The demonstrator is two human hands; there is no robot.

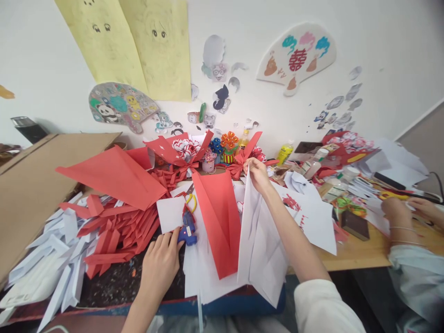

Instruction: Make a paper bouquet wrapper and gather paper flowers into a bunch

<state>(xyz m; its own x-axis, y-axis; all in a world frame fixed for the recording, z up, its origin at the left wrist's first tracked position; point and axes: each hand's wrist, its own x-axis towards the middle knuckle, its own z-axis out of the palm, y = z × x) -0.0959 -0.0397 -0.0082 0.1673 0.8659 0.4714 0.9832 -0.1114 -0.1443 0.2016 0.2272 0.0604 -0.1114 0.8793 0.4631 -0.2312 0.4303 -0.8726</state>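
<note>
My left hand [161,263] is low over the dark tabletop, thumb and forefinger closed on the edge of a small blue glue gun [188,235]. Yellow-handled scissors [190,203] lie just beyond the gun. With its fingertips, my right hand [257,175] pinches the top corner of a folded white paper sheet [258,245], holding it upright. To the left of that sheet stands a folded red paper piece [220,222], creased lengthwise. More white sheets [203,277] lie underneath. A white square of paper [169,214] is near my left fingertips.
Folded red strips [121,231] and white strips [65,259] are heaped on the left, beside a cardboard box [52,162]. Red-wrapped paper bouquets [187,150] stand against the wall. At right, another person's hands [398,215] are over a cluttered wooden table [340,259].
</note>
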